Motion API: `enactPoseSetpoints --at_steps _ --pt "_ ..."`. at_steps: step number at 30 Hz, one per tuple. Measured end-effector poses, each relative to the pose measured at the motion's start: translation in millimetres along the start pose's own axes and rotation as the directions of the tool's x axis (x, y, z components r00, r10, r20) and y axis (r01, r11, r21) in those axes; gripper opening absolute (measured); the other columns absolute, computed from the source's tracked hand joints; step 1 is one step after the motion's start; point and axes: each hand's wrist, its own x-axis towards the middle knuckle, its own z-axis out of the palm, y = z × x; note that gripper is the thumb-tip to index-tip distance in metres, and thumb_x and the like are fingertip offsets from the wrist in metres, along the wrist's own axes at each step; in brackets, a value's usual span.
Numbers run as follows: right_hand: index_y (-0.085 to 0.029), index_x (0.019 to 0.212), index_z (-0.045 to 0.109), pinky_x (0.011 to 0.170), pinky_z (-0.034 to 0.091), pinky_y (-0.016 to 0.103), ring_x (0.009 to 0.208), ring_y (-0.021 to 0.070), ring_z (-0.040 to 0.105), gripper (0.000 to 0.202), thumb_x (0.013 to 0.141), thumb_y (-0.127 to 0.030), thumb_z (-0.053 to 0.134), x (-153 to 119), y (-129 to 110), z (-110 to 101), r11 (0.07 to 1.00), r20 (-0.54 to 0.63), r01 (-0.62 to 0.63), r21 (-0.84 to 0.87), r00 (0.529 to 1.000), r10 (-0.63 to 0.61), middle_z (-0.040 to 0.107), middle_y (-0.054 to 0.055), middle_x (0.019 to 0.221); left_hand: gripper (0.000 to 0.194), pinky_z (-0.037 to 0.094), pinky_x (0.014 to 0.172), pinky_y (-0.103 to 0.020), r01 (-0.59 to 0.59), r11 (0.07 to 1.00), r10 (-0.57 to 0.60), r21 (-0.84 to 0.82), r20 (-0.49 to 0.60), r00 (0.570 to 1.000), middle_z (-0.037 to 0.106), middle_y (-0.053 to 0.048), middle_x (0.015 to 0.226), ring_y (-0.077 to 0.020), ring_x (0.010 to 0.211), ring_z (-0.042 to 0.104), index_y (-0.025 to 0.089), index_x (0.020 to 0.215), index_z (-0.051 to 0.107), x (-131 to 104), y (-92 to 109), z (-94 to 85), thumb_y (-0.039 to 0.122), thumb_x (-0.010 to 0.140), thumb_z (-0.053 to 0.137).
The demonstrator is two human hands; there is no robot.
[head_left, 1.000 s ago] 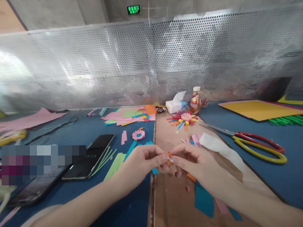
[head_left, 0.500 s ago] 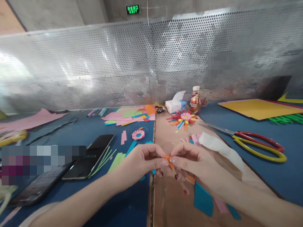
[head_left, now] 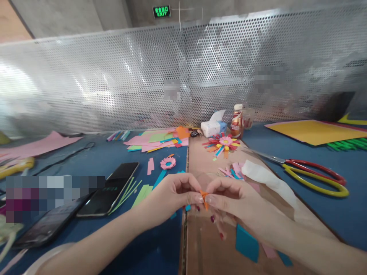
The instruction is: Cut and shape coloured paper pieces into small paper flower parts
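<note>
We look down on two hands meeting over the brown panel [head_left: 218, 260] of the blue table [head_left: 155, 244], a little inside the panel's left edge. Between their fingertips, above that edge's near half, is a small folded piece of orange paper [head_left: 204, 196].

The left hand [head_left: 176, 194] comes in on a forearm rising from the lower left. Its index finger arches over and its thumb lies nearly level beneath, the two drawn narrow on the paper's left side. The right hand [head_left: 236, 196] mirrors it from the lower right, index finger curved, thumb pointing left, pinching the paper's right side just as tightly. The fingertips of both hands nearly touch. Below the pinch we see blurred fingers with dark red nails; we cannot tell which hand they belong to.

Under the right wrist, a blue paper piece [head_left: 247, 244] lies on the panel. A pink paper ring [head_left: 163, 164] sits on the blue surface outside the panel's left edge, and a many-coloured paper flower [head_left: 225, 142] rests near the panel's far end. Past its right edge we find the scissors' red and yellow handles [head_left: 323, 186].
</note>
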Motion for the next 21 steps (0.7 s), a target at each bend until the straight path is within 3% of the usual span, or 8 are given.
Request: enactPoseSetpoints --at_steps 8,21 --pt "-0.015 0.07 0.053 0.037 0.049 0.018 0.044 0.0065 0.053 0.016 0.069 -0.027 0.063 -0.9 -1.1 -0.3 0.999 -0.043 -0.022 -0.03 0.999 0.021 0.055 -0.004 0.057 0.007 0.041 0.056 -0.018 -0.011 1.0 0.011 0.011 -0.009 1.0 0.061 0.004 0.058 -0.0071 0.056 0.056 0.015 0.066 0.055 1.2 -1.2 0.1 0.018 0.07 0.061" --pt "-0.015 0.07 0.051 0.038 0.048 0.019 0.04 0.0062 0.051 0.015 0.071 -0.025 0.061 -1.5 1.0 1.6 0.998 -0.071 -0.034 -0.054 0.997 0.03 0.052 -0.007 0.049 0.007 0.041 0.055 -0.016 -0.013 1.0 0.013 -0.012 -0.02 1.0 0.06 0.005 0.057 -0.0055 0.055 0.055 0.014 0.065 0.056 1.7 -0.9 2.1 0.014 0.07 0.061"
